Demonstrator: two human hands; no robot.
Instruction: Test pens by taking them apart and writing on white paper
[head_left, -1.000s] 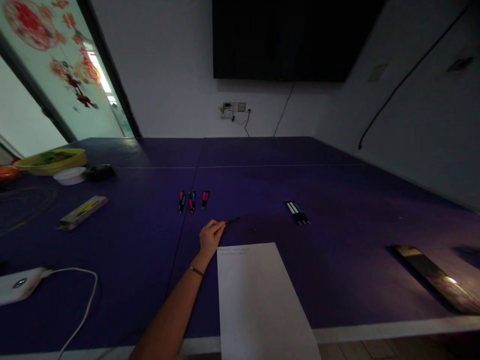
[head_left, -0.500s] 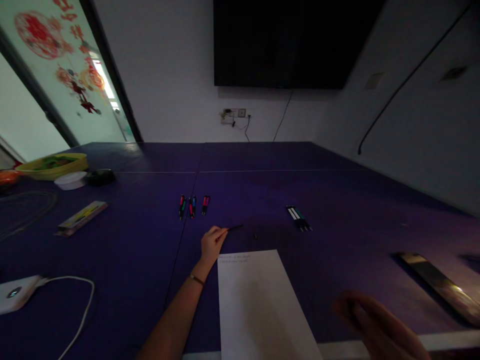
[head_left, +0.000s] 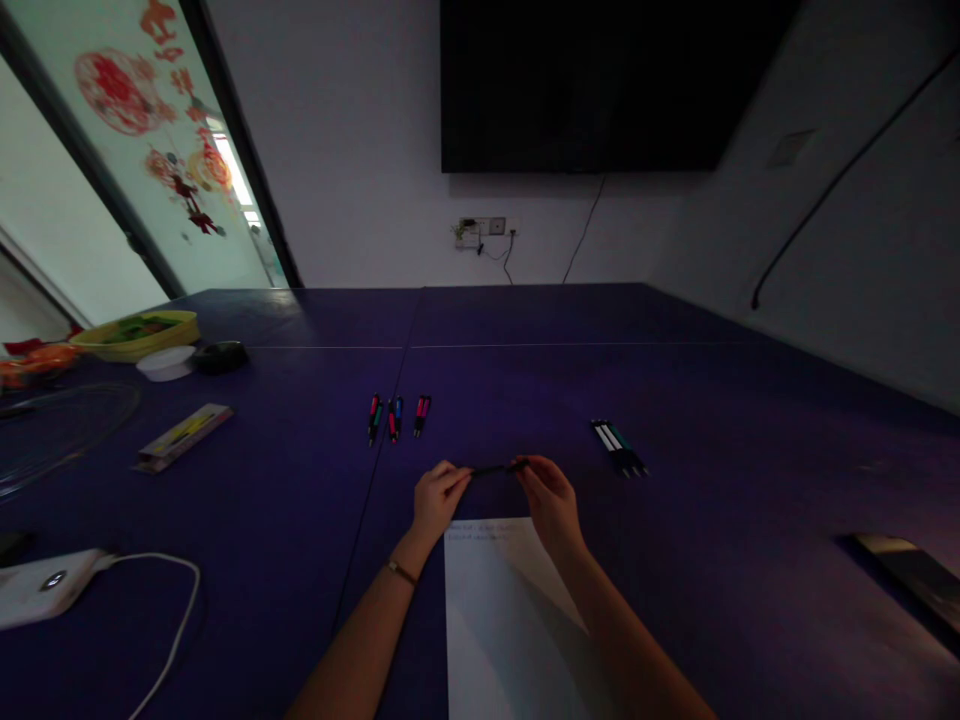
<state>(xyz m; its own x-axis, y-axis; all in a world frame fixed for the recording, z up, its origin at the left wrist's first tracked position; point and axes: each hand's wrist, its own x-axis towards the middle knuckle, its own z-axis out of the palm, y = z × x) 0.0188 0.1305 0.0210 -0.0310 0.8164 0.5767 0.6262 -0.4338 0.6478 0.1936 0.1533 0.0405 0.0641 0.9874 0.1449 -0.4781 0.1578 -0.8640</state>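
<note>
Above the paper's far edge, my left hand point(head_left: 438, 502) pinches the left end of a thin dark pen point(head_left: 490, 469). The fingers of my right hand point(head_left: 552, 503) are closed around the dark piece at its right end; whether that piece is a separate cap or part of the pen I cannot tell. Below both hands lies a white sheet of paper point(head_left: 499, 620) with faint handwriting along its top. My right wrist and forearm cover part of its right side.
Several colored pens point(head_left: 394, 420) lie in small groups at left-center; another row of pens point(head_left: 619, 447) is to the right. A long box point(head_left: 185, 438), a white power bank point(head_left: 52, 590) with a cable and a yellow basket point(head_left: 139, 340) stand left. A phone point(head_left: 911, 580) rests far right.
My right hand has come from the lower right to the pen's right end and closed there. The left hand still holds the pen. The view has turned slightly left.
</note>
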